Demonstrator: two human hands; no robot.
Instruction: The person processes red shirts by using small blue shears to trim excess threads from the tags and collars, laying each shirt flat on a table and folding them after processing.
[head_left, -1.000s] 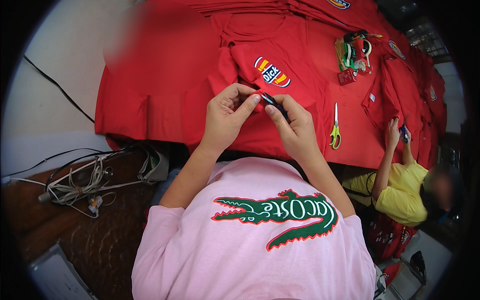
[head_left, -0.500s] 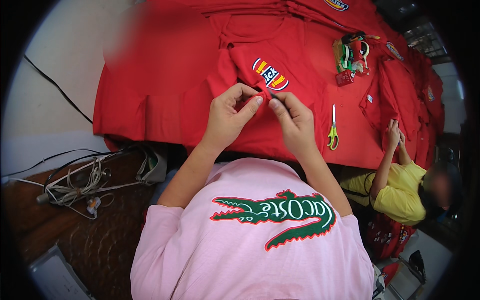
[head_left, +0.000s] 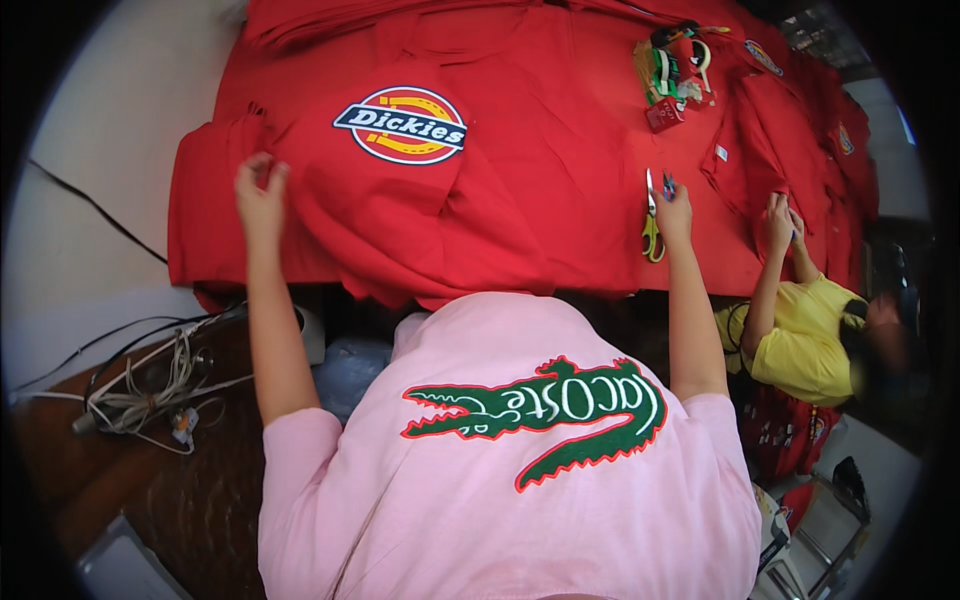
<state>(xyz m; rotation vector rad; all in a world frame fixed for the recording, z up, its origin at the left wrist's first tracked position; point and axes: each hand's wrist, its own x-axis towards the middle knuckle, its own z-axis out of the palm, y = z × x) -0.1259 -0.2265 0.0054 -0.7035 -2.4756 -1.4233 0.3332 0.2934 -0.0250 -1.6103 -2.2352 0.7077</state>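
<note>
A red shirt (head_left: 510, 200) with a round yellow, white and dark-blue printed emblem (head_left: 405, 126) lies spread on the table in front of me. Over the cloth on its left is my left hand (head_left: 260, 205), thumb and fingers apart with nothing between them. My right hand (head_left: 674, 214) is out to the right, closed on small blue thread snips (head_left: 668, 187) whose tips point away from me. Just left of that hand lie scissors (head_left: 652, 232) with yellow-green handles.
Beyond the scissors stands a box of tape and small tools (head_left: 672, 75). A co-worker in a yellow shirt (head_left: 805, 335) handles red cloth (head_left: 790, 165) at the right. Tangled cables (head_left: 150, 380) lie at the lower left. More red garments (head_left: 390, 15) are at the far edge.
My hands have parted from the pinched cloth, left hand going left, right hand going right with the snips. The shirt now lies flatter, its emblem fully showing.
</note>
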